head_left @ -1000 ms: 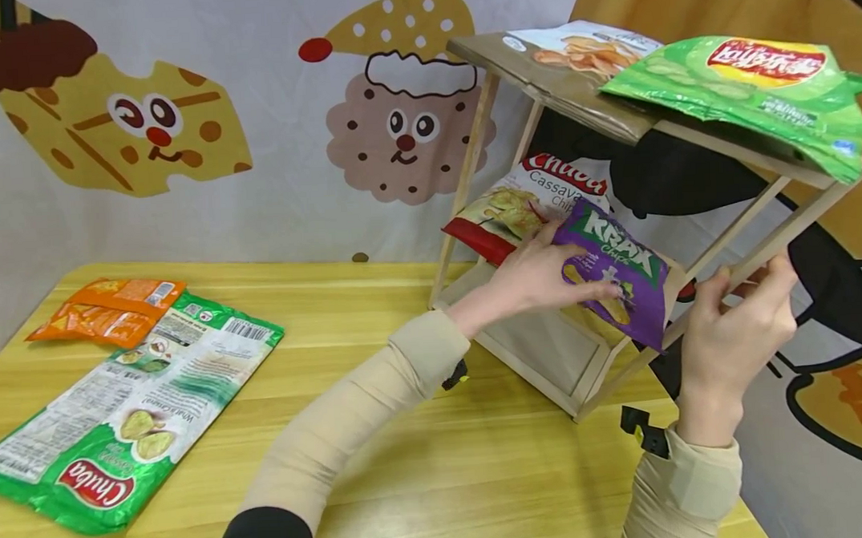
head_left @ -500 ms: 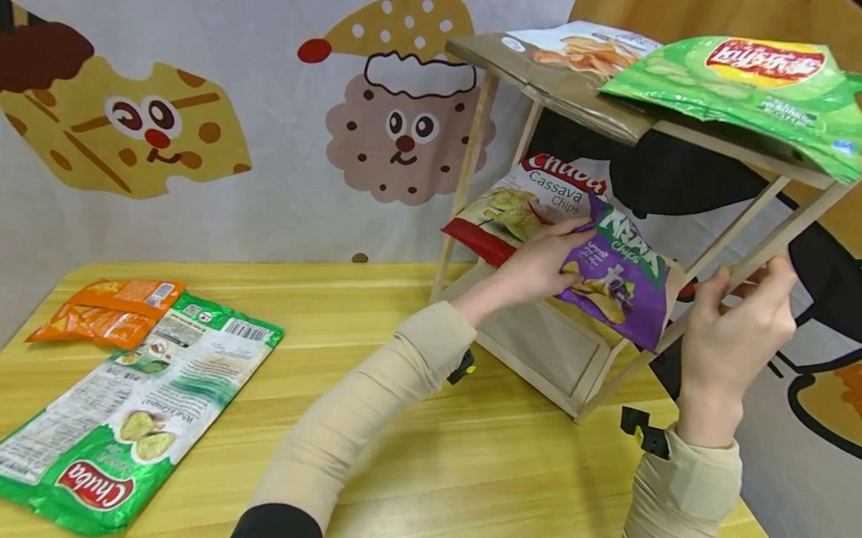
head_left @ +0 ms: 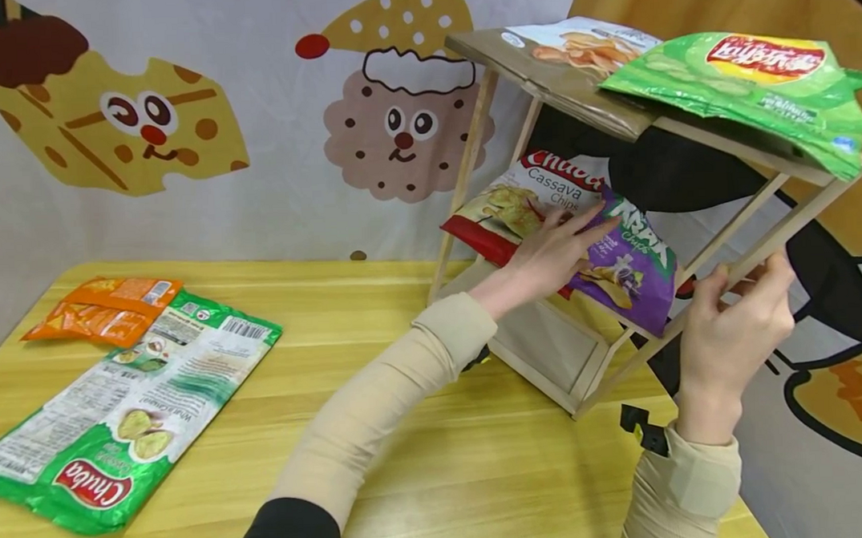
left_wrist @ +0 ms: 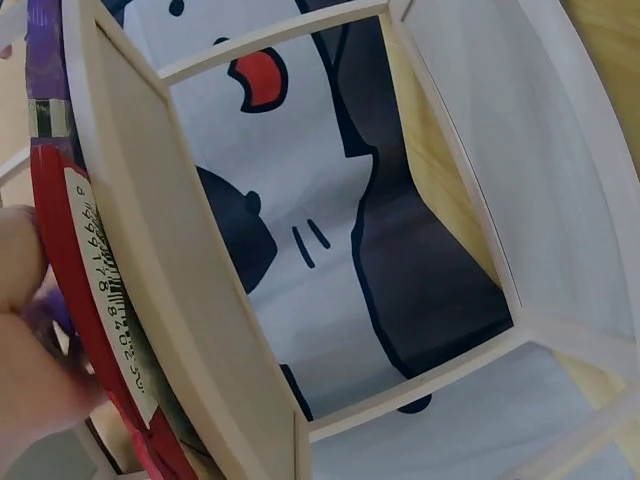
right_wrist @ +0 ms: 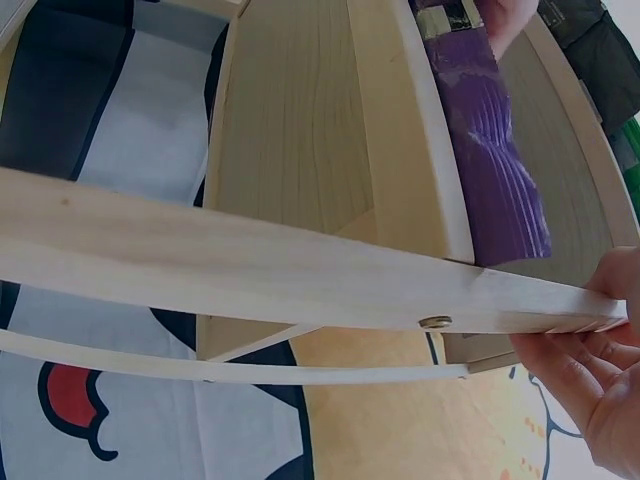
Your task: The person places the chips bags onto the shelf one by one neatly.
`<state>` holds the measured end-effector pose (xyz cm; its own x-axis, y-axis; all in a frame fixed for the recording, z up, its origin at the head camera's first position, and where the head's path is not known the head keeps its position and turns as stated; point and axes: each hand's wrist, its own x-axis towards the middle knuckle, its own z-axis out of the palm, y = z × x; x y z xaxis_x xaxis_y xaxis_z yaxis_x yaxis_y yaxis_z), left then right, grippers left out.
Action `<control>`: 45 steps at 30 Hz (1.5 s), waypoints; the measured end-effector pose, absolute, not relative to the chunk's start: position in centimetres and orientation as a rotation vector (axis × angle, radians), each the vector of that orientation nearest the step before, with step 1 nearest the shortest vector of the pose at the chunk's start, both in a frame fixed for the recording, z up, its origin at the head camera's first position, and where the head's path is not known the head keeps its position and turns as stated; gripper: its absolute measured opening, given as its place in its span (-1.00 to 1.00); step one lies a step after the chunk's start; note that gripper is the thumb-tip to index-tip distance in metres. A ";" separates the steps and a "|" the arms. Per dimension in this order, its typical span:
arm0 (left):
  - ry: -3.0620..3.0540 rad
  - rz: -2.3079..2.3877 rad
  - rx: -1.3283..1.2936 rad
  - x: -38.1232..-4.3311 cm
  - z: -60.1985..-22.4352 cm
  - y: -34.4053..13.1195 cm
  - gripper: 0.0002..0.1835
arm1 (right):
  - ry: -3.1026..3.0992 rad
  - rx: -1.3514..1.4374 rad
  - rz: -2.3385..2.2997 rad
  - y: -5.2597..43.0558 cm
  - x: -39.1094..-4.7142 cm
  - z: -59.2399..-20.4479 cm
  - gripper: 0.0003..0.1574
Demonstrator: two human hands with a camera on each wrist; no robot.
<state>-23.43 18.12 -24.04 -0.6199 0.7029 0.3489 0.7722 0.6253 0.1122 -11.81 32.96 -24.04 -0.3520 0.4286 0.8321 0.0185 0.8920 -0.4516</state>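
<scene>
A purple Krax chip bag [head_left: 628, 252] lies on the middle shelf of a small wooden rack [head_left: 543, 348]. Beside it on that shelf is a red and white Chuba cassava chip bag [head_left: 504, 206]. My left hand [head_left: 542, 260] reaches in with its fingers stretched across where the two bags meet, touching the purple one. My right hand [head_left: 737, 328] grips the rack's front right post [right_wrist: 330, 260], fingers on one side and thumb on the other. In the left wrist view, the red end of the Chuba bag [left_wrist: 95, 310] sits at the shelf's edge.
On the rack's top lie a green Lay's bag [head_left: 756, 98] overhanging the edge and a brown and white chip bag [head_left: 587, 45]. A large green Chuba bag [head_left: 130, 410] and an orange snack bag [head_left: 104, 311] lie on the left of the wooden table [head_left: 425, 470].
My left hand has moved right and slightly up, its fingers shifting across the purple bag's left edge. The purple bag has settled farther right on the shelf. My right hand keeps its place.
</scene>
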 end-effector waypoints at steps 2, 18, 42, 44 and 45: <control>-2.631 -0.390 -1.141 -23.4 -24.2 18.2 -0.43 | -1.895 -0.336 0.439 33.0 -11.8 -24.1 -0.55; -2.377 -0.285 -1.221 -20.4 -26.9 14.3 -0.56 | -1.898 -0.345 0.443 32.9 -12.0 -24.1 -0.55; -2.837 -0.222 -0.680 -15.3 -38.8 -6.7 -0.41 | -1.884 -0.344 0.438 33.0 -12.1 -24.3 -0.56; -2.913 -0.181 -0.592 -14.7 -39.4 -8.2 -0.38 | -1.884 -0.341 0.436 33.0 -12.1 -24.3 -0.56; -2.953 -0.163 -0.551 -14.4 -39.6 -8.9 -0.36 | -1.885 -0.341 0.434 33.0 -12.1 -24.3 -0.56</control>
<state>-14.39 -8.86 -39.65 -0.9244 0.3506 0.1505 0.3650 0.9274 0.0815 -12.09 33.02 -24.31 -0.3413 0.4347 0.8334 0.0261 0.8907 -0.4539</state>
